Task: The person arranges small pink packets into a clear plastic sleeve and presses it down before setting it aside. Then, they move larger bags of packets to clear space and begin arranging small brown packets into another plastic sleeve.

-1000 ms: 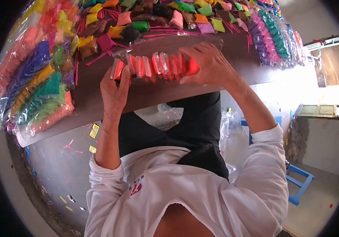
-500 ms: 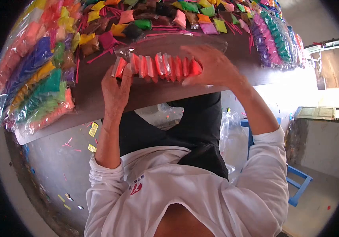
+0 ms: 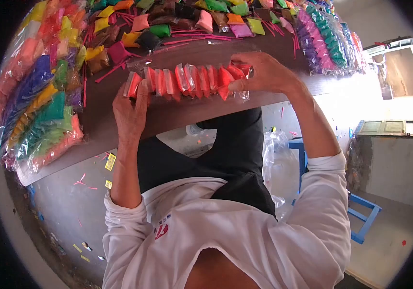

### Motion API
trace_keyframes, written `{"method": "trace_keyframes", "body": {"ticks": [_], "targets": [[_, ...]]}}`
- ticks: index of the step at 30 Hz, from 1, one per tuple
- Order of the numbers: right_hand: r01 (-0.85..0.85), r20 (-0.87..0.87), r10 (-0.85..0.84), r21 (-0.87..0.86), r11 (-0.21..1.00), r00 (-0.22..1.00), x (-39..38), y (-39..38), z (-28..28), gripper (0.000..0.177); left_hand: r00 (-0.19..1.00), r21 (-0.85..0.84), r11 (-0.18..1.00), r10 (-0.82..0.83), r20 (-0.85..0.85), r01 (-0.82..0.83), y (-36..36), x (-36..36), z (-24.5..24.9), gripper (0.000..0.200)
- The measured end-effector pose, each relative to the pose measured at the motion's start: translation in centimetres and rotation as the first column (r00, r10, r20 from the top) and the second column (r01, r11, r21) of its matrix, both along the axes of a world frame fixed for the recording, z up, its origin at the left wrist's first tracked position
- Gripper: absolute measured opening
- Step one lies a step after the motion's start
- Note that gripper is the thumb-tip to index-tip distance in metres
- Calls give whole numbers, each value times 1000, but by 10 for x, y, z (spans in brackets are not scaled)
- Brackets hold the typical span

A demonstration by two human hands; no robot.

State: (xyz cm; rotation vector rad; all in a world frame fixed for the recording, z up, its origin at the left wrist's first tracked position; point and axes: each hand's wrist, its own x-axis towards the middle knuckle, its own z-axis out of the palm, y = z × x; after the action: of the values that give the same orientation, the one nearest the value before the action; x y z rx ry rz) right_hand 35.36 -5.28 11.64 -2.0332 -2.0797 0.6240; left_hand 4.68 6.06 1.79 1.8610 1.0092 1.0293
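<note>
A row of small red packets (image 3: pixel 187 83) in clear plastic stands on edge, packed side by side above the brown table. My left hand (image 3: pixel 131 108) grips its left end, thumb in front and fingers behind a packet. At the opposite end, my right hand (image 3: pixel 264 74) is closed on the last packets, thumb below and fingers on top. Those end packets lean and fan away from the rest, with some loose clear film beside the thumb. Part of the row's right end is hidden by my fingers.
Bags of coloured packets (image 3: pixel 42 101) cover the table's left side, and more bagged rows (image 3: pixel 322 41) lie at the back right. Loose packets (image 3: pixel 160 31) and pink strips (image 3: pixel 187 36) line the back. A blue stool (image 3: pixel 364 219) stands on the floor at right.
The packets at the right end have tipped and spread apart, and my right hand's fingers have closed around them. My left hand keeps its grip. The whole view has shifted slightly.
</note>
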Motion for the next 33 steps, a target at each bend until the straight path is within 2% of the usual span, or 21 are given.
{"method": "trace_keyframes", "body": {"ticks": [2,5,8,11,14,17,20,23,26,29,32,33], "targets": [[20,67,-17,-40,999,998,-1,3,-1,82,1000,-18,1000,10,0,-10,0,1,1,33],[67,-102,-70,-35,997,992,3,1,0,82,1000,-76,997,-4,2,4,-2,2,6,31],[31,-116,-29,18,999,993,3,-6,-2,81,1000,-32,999,5,21,-5,-4,3,7,30],[-115,35,109,287,951,993,-3,-12,-16,78,1000,-31,1000,-8,-17,7,1,0,1,30],[-60,160,28,203,977,987,-22,-17,-21,79,1000,11,1000,15,-1,-15,2,1,-3,29],[-46,155,29,113,993,987,-21,-15,-32,78,999,58,998,35,5,-35,0,3,-1,30],[-43,158,21,135,990,987,-23,-17,-27,81,999,44,998,37,-23,-36,1,1,-4,30],[-128,150,76,379,916,986,-28,-20,-31,88,999,9,1000,19,45,-20,2,1,-8,31],[-122,118,70,519,846,990,-44,-19,-39,85,999,78,996,37,0,-37,4,1,-8,30],[-127,68,107,472,872,992,-48,-15,-50,72,1000,42,999,20,9,-20,2,1,-5,30],[-28,-144,59,204,979,988,-40,-1,-34,63,999,44,999,17,-41,-15,4,-1,-4,29],[-32,-160,52,121,992,986,-37,6,-29,60,999,17,1000,8,-36,-8,2,-1,-1,31]]}}
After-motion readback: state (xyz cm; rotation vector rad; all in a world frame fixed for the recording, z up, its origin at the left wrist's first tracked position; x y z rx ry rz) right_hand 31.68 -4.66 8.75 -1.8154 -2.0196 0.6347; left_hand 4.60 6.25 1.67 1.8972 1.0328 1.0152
